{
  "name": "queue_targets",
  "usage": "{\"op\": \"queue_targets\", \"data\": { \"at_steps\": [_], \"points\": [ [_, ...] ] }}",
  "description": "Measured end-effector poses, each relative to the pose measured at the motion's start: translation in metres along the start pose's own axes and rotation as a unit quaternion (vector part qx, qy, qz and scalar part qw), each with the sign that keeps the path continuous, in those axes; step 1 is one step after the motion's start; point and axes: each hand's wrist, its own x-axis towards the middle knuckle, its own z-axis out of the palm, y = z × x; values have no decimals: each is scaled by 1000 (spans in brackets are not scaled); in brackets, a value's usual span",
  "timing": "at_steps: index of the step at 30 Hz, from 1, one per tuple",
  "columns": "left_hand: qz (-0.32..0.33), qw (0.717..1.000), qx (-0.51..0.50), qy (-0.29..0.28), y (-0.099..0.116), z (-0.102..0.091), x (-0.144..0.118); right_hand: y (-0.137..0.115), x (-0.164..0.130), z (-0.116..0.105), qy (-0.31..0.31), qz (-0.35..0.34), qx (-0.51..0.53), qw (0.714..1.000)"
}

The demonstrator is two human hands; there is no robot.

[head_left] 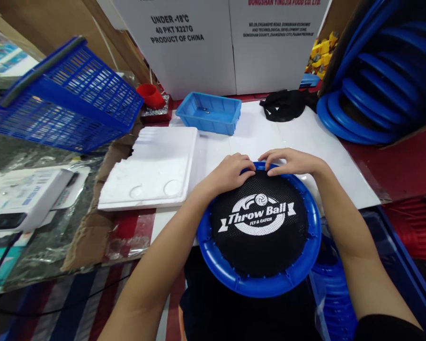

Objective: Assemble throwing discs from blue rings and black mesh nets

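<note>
Both forearms are bare, no rings, watch or gloves on the left hand or right hand; a black sleeve edge shows at the right upper arm.

head view | from above | faces forward-down | close over table

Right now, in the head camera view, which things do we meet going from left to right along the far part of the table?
Blue basket → red cup → blue tray → black fabric → stacked blue rings. Nearer, the left hand and right hand rest on the far rim of the blue Throw Ball disc.
</note>
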Motion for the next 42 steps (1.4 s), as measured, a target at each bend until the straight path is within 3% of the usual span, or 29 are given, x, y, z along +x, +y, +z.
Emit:
{"op": "queue_targets", "data": {
  "at_steps": [7,11,13,17,20,25,28,31,33,37,42],
  "points": [
    [-47,997,63,22,12,-7,0,10,13,14,64,-22,-97,993],
    [9,999,18,47,25,-11,-7,22,17,13,138,-19,-129,982],
    [29,999,3,21,30,-8,-10,30,18,10,186,-1,-141,972],
    [9,996,13,-91,30,6,-13,42,19,2,263,50,-158,951],
    [6,993,30,-117,27,14,-12,42,17,-1,272,73,-143,949],
    [18,993,34,-113,30,9,-10,36,7,-4,224,88,-94,966],
    [-10,998,47,-38,30,2,-8,35,1,-6,206,115,-111,965],
    [-128,985,78,82,22,-3,-8,35,-2,-8,193,150,-120,962],
    [-199,969,63,128,14,-6,-9,33,-3,-10,198,150,-115,962],
    [-186,958,-33,215,6,-10,-8,25,-7,-13,291,111,-114,943],
    [-197,921,-64,329,0,-19,-7,23,-8,-16,432,49,-117,893]
  ]
}}
